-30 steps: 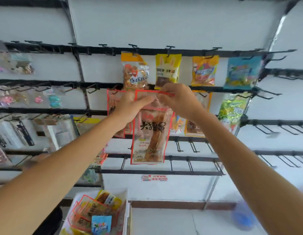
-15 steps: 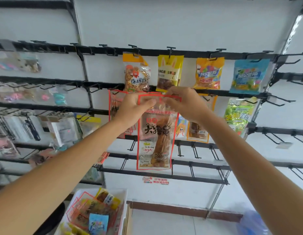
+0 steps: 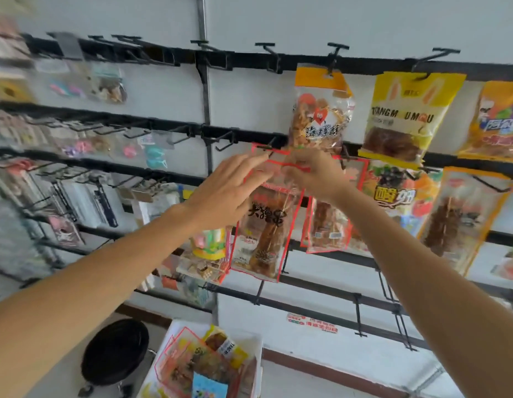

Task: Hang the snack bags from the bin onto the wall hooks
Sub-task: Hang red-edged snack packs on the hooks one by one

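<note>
A clear, red-edged snack bag (image 3: 262,225) with a brown stick snack hangs at the second rail, its top by a black hook (image 3: 268,147). My right hand (image 3: 314,173) pinches the bag's top edge. My left hand (image 3: 226,193) has its fingers stretched out, the tips touching the bag's top left corner. A similar red-edged bag (image 3: 328,228) hangs just to the right, behind my right wrist. The white bin (image 3: 256,349) at the bottom holds several more snack bags (image 3: 203,366).
Orange (image 3: 319,110) and yellow (image 3: 404,116) snack bags hang on the top rail above my hands. Further bags hang to the right (image 3: 398,196). Bare black hooks (image 3: 358,314) line the lower rails. Small goods fill the left rack (image 3: 86,196). A black round stool (image 3: 116,351) stands beside the bin.
The view has swung left, so the bags sit further right. The bag has moved left along the second rail to another hook. My left hand's fingers have straightened from a pinch.
</note>
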